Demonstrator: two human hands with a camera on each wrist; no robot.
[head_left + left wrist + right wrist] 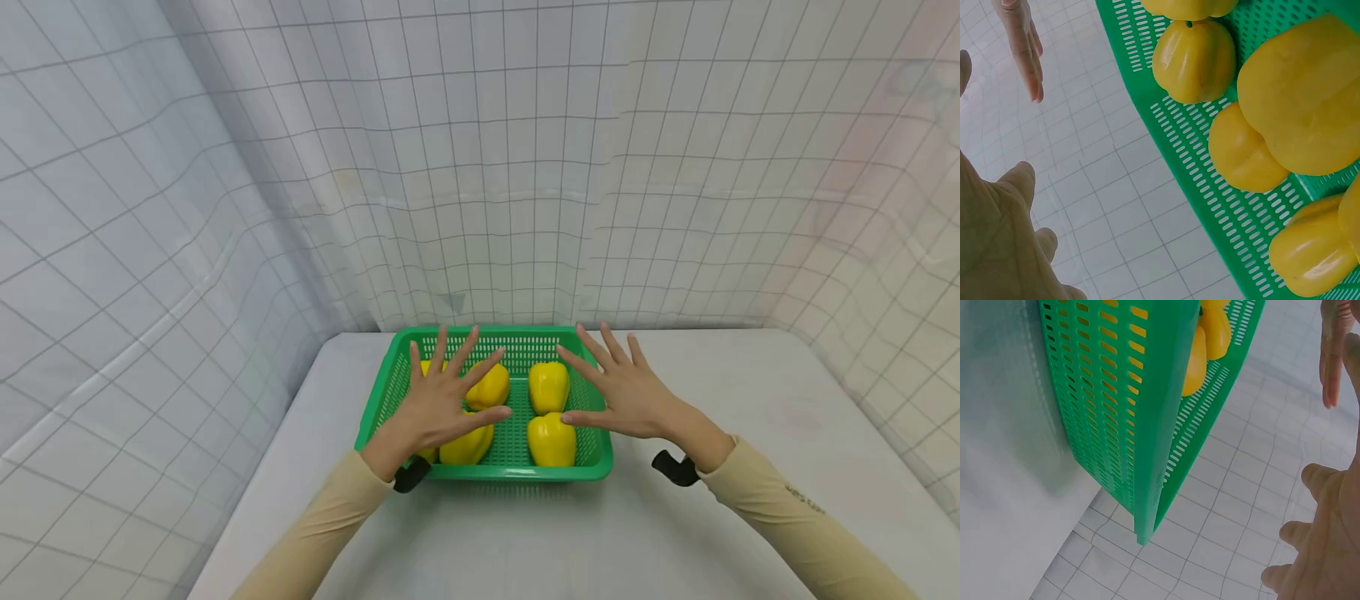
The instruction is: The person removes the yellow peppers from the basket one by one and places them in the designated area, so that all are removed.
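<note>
Glossy yellow, lobed bell peppers (552, 446) lie inside a rectangular, slotted green plastic basket (517, 473) on a white desk (757, 392). The left hand (435, 404), fingers spread and grasping nothing, hovers above the basket's left part, partly hiding the peppers there from the head view. The right hand (636, 398), likewise spread and empty, hovers by the basket's right rim, with two peppers to its left. Both wrist views show the hands apart from the peppers.
</note>
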